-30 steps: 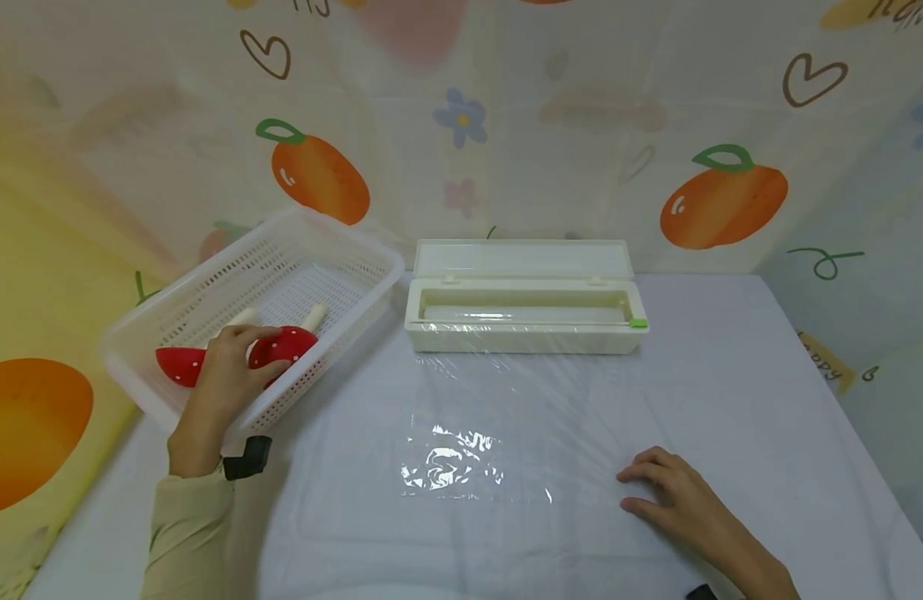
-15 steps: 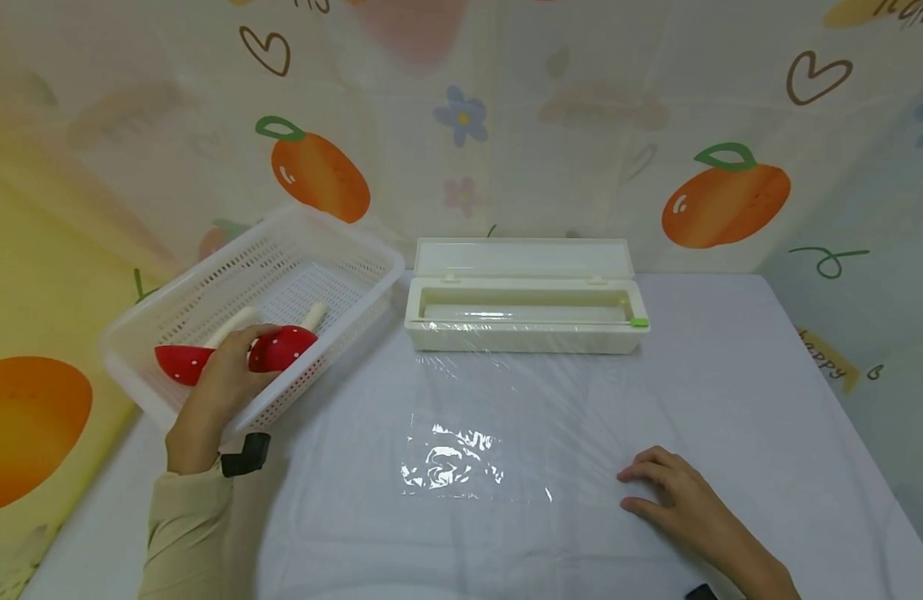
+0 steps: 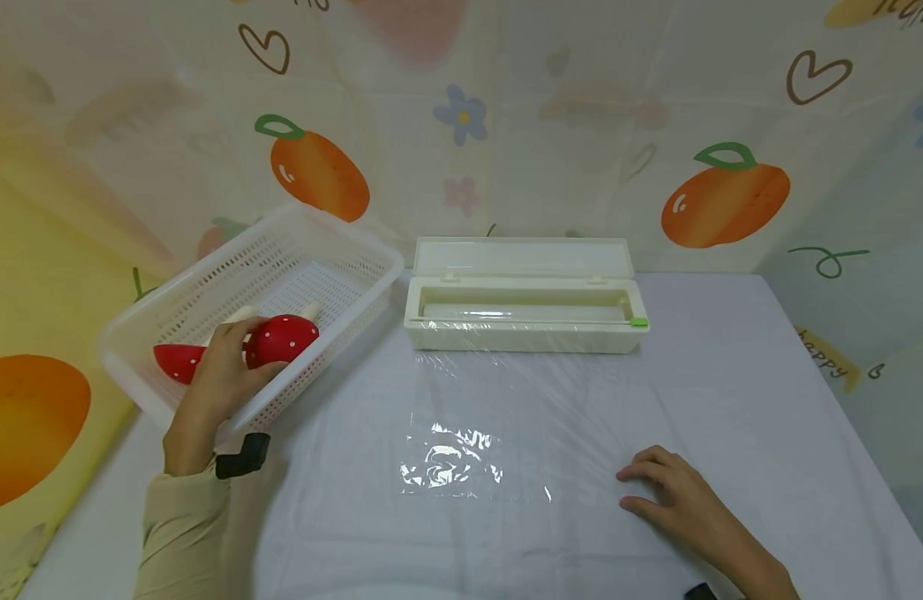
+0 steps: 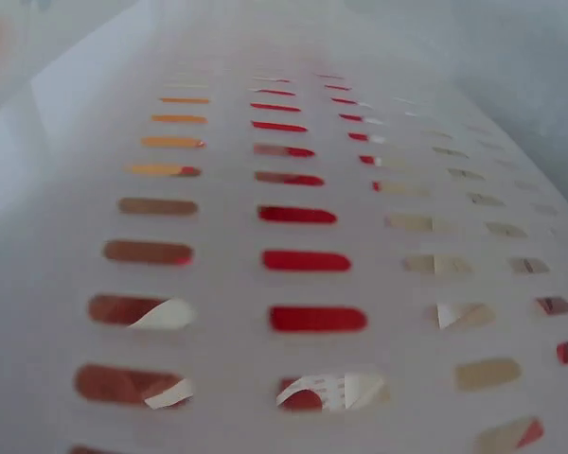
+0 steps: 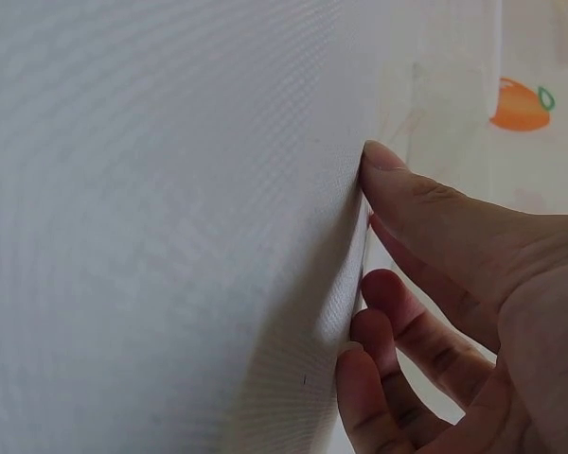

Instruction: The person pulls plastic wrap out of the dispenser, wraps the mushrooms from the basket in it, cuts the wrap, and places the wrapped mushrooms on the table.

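Observation:
In the head view my left hand (image 3: pixel 225 371) reaches into a white plastic basket (image 3: pixel 356 329). Its thumb and fingers grip a toy mushroom (image 3: pixel 285 337) with a red, white-dotted cap and a pale stem. Left of that hand lies a second red mushroom (image 3: pixel 179 362), partly covered by the fingers. The left wrist view faces the slotted basket wall (image 4: pixel 222 284), with red and pale patches showing through; the hand is not seen there. My right hand (image 3: pixel 686 504) rests on the white tabletop, fingers loosely bent and holding nothing. In the right wrist view its fingertips (image 5: pixel 383 156) touch the cloth.
A cling film dispenser (image 3: pixel 525 337) stands at the back middle, its lid raised. Clear film (image 3: pixel 461 458) stretches from it across the white tablecloth (image 3: pixel 461 558), between the basket and my right hand. A printed fabric backdrop (image 3: pixel 536 158) rises behind.
The gripped mushroom has risen and turned slightly in my left hand, showing more of its cap. My right hand, the dispenser and the film stay where they were.

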The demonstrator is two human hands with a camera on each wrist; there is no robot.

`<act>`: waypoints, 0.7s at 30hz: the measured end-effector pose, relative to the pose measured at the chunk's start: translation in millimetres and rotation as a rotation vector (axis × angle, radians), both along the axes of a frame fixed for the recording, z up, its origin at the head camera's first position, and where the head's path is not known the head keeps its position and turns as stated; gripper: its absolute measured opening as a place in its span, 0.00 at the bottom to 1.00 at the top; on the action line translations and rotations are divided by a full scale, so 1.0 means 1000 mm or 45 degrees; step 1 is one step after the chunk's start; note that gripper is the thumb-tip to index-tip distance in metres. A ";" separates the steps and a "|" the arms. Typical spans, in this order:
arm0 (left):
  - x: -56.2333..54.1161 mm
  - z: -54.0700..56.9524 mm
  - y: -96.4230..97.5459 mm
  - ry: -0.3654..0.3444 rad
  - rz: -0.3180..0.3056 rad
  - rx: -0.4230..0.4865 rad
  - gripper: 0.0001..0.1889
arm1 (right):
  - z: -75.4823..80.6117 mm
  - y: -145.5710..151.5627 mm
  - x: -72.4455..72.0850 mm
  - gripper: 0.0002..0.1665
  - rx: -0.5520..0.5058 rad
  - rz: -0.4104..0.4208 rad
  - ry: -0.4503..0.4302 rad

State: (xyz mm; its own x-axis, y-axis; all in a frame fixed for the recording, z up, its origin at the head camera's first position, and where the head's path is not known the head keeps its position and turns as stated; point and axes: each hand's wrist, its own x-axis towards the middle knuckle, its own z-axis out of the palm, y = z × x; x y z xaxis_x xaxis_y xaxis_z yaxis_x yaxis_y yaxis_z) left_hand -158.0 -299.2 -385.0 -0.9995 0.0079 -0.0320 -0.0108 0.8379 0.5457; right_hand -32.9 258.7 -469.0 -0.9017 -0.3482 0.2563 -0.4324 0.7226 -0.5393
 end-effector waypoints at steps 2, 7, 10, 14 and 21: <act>0.001 0.002 0.000 0.012 0.002 0.018 0.44 | 0.000 0.000 0.000 0.19 -0.003 0.000 -0.006; 0.003 0.005 0.001 -0.016 0.030 0.029 0.45 | 0.001 0.000 0.000 0.19 0.000 -0.004 -0.012; 0.004 0.006 0.002 -0.008 0.091 0.018 0.45 | 0.001 0.000 0.000 0.19 0.001 0.001 0.009; 0.006 0.007 0.003 0.075 0.167 0.015 0.43 | -0.001 0.000 0.000 0.19 0.001 0.002 0.020; 0.008 0.012 0.007 0.240 0.241 0.107 0.42 | -0.002 0.000 0.001 0.20 0.011 -0.001 0.045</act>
State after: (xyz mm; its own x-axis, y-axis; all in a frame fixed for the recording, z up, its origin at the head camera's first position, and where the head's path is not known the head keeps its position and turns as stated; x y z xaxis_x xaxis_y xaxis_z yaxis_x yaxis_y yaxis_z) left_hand -150.4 -292.6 -373.1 -0.9717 -0.1850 0.1472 -0.0549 0.7822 0.6207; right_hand -32.2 258.5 -470.8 -0.8926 -0.3496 0.2849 -0.4502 0.7277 -0.5176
